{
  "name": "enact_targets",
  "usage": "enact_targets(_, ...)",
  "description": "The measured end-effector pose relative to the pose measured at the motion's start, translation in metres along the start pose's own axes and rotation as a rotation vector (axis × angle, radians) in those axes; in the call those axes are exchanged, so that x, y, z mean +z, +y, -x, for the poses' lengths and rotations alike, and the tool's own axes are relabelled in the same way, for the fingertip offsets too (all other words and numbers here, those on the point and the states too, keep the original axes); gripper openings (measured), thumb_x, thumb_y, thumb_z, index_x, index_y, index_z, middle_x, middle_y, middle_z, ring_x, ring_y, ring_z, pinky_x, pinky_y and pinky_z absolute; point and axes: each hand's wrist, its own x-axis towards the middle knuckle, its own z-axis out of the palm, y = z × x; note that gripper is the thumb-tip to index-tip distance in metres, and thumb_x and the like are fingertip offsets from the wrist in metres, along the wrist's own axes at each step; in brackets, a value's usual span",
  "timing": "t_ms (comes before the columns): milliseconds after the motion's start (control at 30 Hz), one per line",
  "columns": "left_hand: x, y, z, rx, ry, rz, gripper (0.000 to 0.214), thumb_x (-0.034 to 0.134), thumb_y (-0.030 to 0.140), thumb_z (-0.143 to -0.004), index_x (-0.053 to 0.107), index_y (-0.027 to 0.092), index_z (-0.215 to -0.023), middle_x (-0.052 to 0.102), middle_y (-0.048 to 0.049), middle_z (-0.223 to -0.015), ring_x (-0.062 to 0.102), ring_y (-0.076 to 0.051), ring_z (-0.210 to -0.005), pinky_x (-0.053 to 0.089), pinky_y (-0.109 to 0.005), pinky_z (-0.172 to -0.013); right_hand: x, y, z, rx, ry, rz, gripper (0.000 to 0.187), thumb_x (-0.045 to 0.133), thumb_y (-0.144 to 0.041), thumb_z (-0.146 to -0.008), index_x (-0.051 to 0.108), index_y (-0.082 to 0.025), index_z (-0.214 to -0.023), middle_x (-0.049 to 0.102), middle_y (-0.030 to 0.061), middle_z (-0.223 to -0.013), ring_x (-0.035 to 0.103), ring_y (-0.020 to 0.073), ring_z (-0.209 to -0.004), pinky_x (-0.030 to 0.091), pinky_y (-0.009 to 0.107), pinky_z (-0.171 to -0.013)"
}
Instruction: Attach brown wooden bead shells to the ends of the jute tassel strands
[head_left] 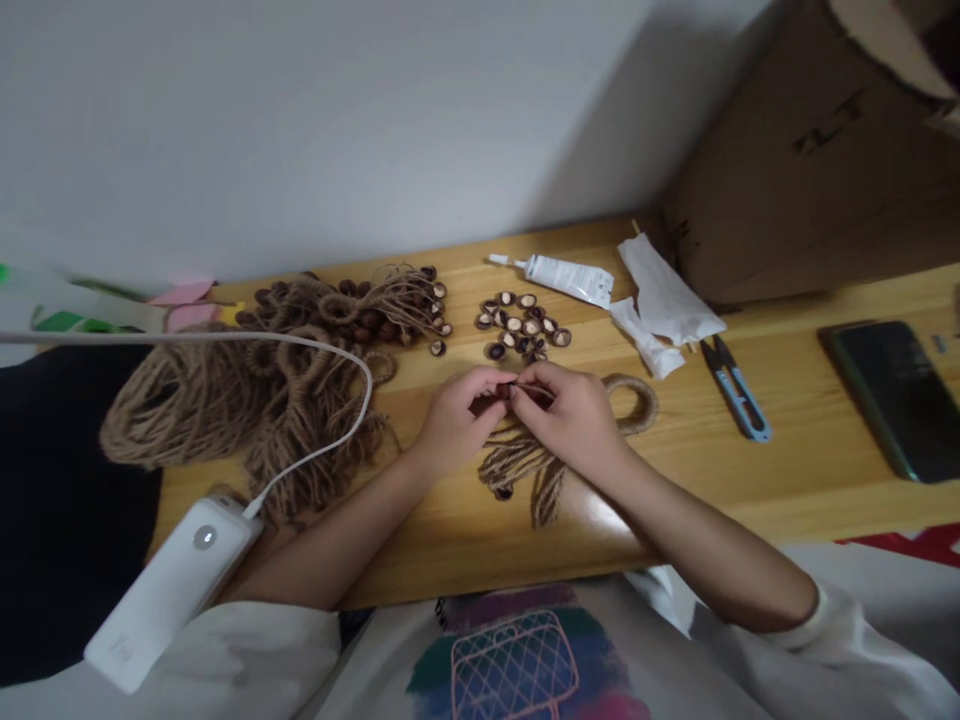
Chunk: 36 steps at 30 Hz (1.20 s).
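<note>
Fingertips point(496, 384) of both hands meet in a tight pinch over the middle of the desk point(795, 470); the left hand point(456, 425) is closed on a small dark bead point(511, 391), and the right hand point(574, 418) grips a thin strand of the twine tassel point(525, 468) right at that bead; the tassel's loose ends trail from under the hands toward the front edge, and its wrapped ring point(637, 400) lies just beside the right hand. A cluster of beads point(523, 328) sits just behind the hands, toward the back edge; a glue tube point(566, 277) and crumpled white paper point(664, 300) lie further back; snips point(735, 390) and a phone point(896, 395) rest toward the right edge; a heap of twine point(247, 390) fills the left side, crossed by a white cable point(322, 350) from a power bank point(169, 590) at the front left corner.
</note>
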Motion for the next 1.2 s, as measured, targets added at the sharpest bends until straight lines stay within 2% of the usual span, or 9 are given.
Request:
enact_targets(200,0.000,0.003,-0.001,-0.043,-0.033,-0.007,0.028,0.057,0.007,-0.073,0.067,0.017,-0.097,0.072,-0.0047,-0.091,0.068,-0.015,-0.083,0.054,-0.029,-0.080,-0.002,0.000,-0.001,0.004,-0.016,0.001,0.021,0.052,-0.032,-0.078,0.068,-0.019,-0.082,0.070,0.0034,-0.074,0.063,0.0161,-0.066,0.040,0.024,-0.062)
enact_targets(333,0.001,0.004,-0.003,-0.054,0.007,0.013,0.030,0.055,0.009,-0.072,0.067,0.016,-0.099,0.073,-0.0038,-0.087,0.069,-0.014,-0.078,0.055,-0.026,-0.075,-0.005,0.000,-0.003,-0.008,-0.064,-0.047,0.021,0.051,-0.031,-0.077,0.067,-0.019,-0.082,0.070,0.0029,-0.076,0.063,0.0162,-0.070,0.043,0.024,-0.066)
enact_targets(533,0.003,0.006,-0.005,0.008,0.062,-0.076,0.032,0.052,0.012,-0.071,0.070,0.019,-0.097,0.074,-0.0028,-0.094,0.068,-0.016,-0.084,0.054,-0.027,-0.080,-0.007,0.003,-0.006,-0.022,-0.095,-0.085,0.022,0.051,-0.036,-0.077,0.066,-0.020,-0.079,0.066,0.0002,-0.069,0.057,0.0135,-0.063,0.040,0.023,-0.062)
enact_targets(733,0.000,0.006,-0.008,0.025,0.027,-0.072,0.027,0.058,0.018,-0.072,0.069,0.018,-0.096,0.071,-0.0007,-0.078,0.064,-0.013,-0.068,0.051,-0.021,-0.065,-0.009,0.005,-0.008,0.000,-0.161,-0.145,0.022,0.052,-0.035,-0.075,0.065,-0.018,-0.076,0.063,-0.0012,-0.067,0.055,0.0126,-0.064,0.037,0.023,-0.063)
enact_targets(833,-0.003,0.007,-0.010,0.036,0.022,-0.040,0.026,0.060,0.021,-0.071,0.069,0.017,-0.095,0.069,-0.0009,-0.076,0.061,-0.013,-0.065,0.049,-0.021,-0.061,-0.010,0.004,-0.008,0.003,-0.163,-0.122,0.024,0.053,-0.035,-0.074,0.067,-0.019,-0.085,0.065,-0.0001,-0.074,0.056,0.0139,-0.069,0.038,0.024,-0.067)
enact_targets(1000,-0.012,0.007,-0.013,0.027,-0.101,0.105,0.030,0.066,0.026,-0.072,0.066,0.015,-0.101,0.066,-0.0011,-0.072,0.057,-0.011,-0.059,0.046,-0.020,-0.055,-0.009,0.004,-0.008,0.009,-0.161,-0.129,0.030,0.056,-0.036,-0.073,0.067,-0.018,-0.094,0.065,0.0001,-0.075,0.055,0.0140,-0.069,0.039,0.025,-0.068)
enact_targets(1200,-0.023,0.001,-0.016,-0.008,-0.236,0.152,0.041,0.068,0.035,-0.078,0.062,0.011,-0.111,0.069,-0.0069,-0.087,0.063,-0.015,-0.078,0.050,-0.024,-0.069,-0.007,0.005,-0.007,-0.023,-0.172,-0.197,0.027,0.055,-0.038,-0.075,0.067,-0.018,-0.088,0.063,-0.0017,-0.069,0.052,0.0119,-0.063,0.037,0.023,-0.063)
